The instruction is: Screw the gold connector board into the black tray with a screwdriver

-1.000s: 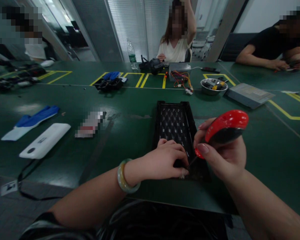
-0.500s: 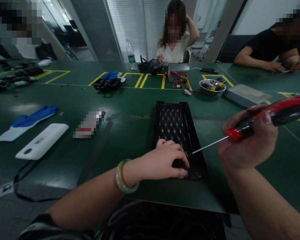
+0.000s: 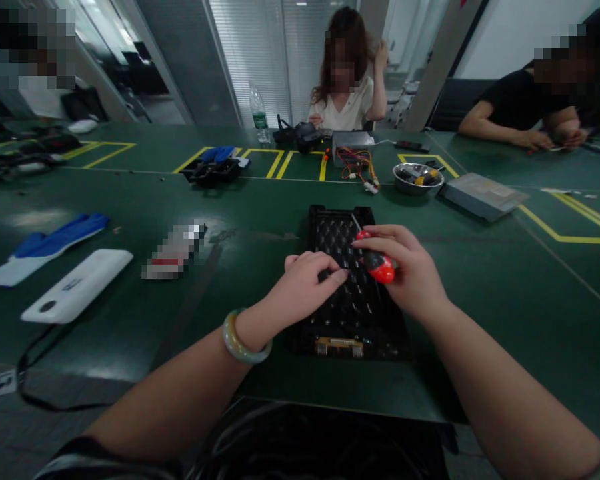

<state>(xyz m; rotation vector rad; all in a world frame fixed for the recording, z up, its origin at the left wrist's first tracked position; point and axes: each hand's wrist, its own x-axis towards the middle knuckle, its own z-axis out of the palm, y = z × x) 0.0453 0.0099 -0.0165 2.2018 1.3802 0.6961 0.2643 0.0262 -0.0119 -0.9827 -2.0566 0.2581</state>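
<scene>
A black rectangular case (image 3: 390,320) with a diamond-patterned, shiny inside lies on the table in front of me. At its near end shows a gold-coloured connector strip (image 3: 341,344). My right hand (image 3: 415,270) grips a red and black screwdriver (image 3: 377,263) above the right side of the case, its shaft pointing away toward the far end. Over the left-middle of the case is my left hand (image 3: 310,283), a bangle on its wrist. Its fingers are curled, with thumb and forefinger close together; whether anything small is between them is hidden.
To the left lie a white power bank (image 3: 77,287), a blue and white glove (image 3: 50,243) and a blurred-out packet (image 3: 175,250). Farther back are a metal bowl of tools (image 3: 417,179), a grey metal box (image 3: 483,195) and a wired power supply (image 3: 353,143). People sit across the green table.
My right hand has swung left and turned, bringing the screwdriver over the case, tip away from me. My left hand has moved up and left, uncovering the near-end connector.
</scene>
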